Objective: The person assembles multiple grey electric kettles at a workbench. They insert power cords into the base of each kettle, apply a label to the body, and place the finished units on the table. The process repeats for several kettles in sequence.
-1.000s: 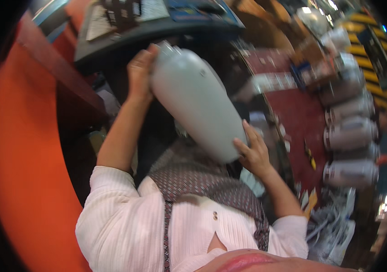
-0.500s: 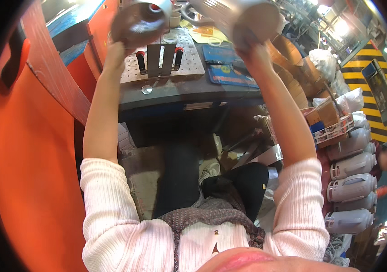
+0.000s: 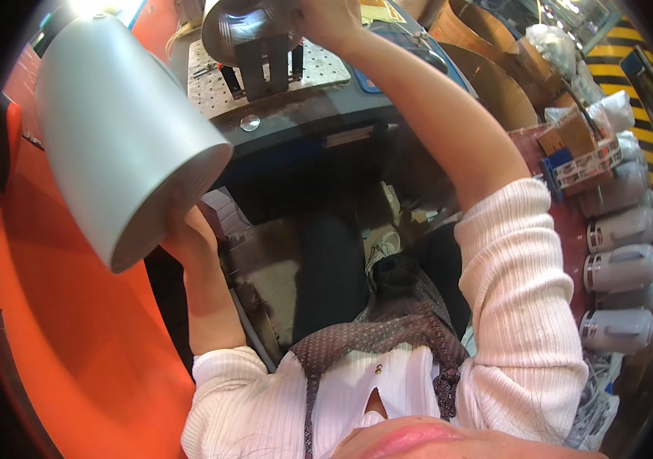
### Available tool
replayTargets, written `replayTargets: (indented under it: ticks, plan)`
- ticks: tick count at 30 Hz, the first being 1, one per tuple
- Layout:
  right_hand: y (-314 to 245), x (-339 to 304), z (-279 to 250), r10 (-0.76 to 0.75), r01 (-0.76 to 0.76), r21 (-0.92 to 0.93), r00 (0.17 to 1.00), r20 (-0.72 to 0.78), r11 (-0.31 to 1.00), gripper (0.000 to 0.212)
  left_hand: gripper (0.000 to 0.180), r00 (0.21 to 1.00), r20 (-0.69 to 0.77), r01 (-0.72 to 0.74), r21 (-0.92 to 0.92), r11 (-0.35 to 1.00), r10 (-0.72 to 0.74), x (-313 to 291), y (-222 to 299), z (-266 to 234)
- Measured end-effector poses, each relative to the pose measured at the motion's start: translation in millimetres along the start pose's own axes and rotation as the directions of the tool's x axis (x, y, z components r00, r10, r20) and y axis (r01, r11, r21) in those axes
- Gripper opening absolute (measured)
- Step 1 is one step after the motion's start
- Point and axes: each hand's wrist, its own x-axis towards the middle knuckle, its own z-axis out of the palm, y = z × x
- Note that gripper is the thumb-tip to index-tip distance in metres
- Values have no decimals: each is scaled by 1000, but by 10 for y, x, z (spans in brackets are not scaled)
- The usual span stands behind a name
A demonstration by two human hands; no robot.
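Observation:
At the left, close to me, a smooth grey jug body is tilted with its wide base toward me. My left hand is closed on that base, its fingertips partly hidden. My right hand is closed at the edge of a second jug, whose shiny round end faces me. This jug is cut off by the top edge of the view and sits over a dark upright metal fixture. The fixture stands on a perforated metal plate.
A small clear disc lies on the dark bench edge. Tall orange panels flank my left. Several grey jugs lie in a row at the right, near a box. Brown curved sheets stand behind my right arm.
My left hand has swung left and toward me with the grey jug. My right hand has moved left, over the fixture, with a jug there.

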Motion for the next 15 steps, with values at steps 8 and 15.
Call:
replayTargets:
  ticks: [8, 15]
  plan:
    - [-443, -575, -1013, -372, 449, 334, 888, -270, 829, 62, 50, 996, 91, 19, -285, 958, 7, -254, 372, -13]
    - [-216, -2727, -1720, -54, 293, 709, 939, -339, 641, 51, 58, 959, 215, 178, 62, 982, -187, -1026, 522, 152]
